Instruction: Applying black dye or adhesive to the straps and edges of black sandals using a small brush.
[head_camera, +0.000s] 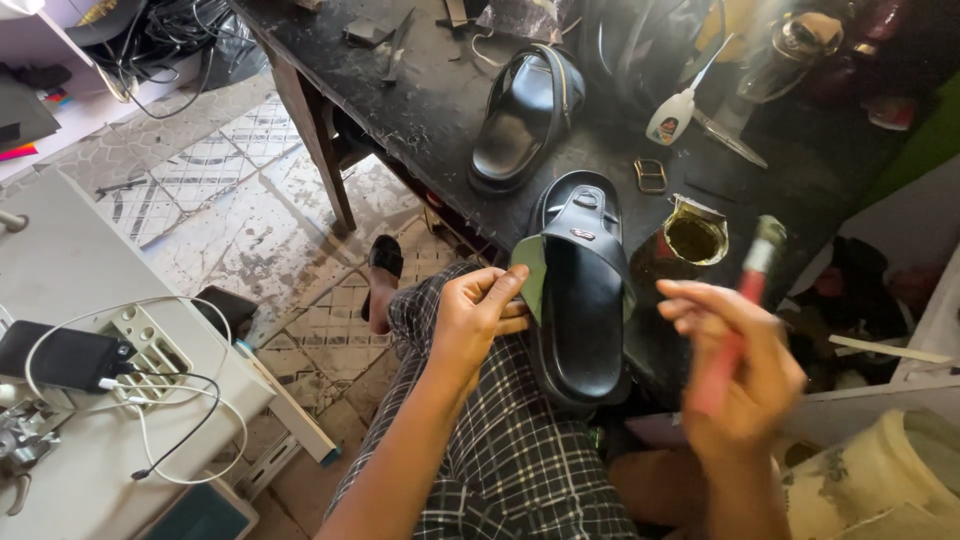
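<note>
Meanwhile, sandal (583, 300) and brush (745, 300) in hand

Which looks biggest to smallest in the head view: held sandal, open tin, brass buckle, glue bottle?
1. Sandal, held by left hand.
2. Open tin.
3. Glue bottle.
4. Brass buckle.
The sandal is nearest the camera, but clearly largest anyway.

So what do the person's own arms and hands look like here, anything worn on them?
Both hands are bare: no gloves, rings or watch visible on the left hand or the right hand, which is motion-blurred. The forearms are bare too, no sleeves in view. Black-and-white checked trousers cover the lap.
</note>
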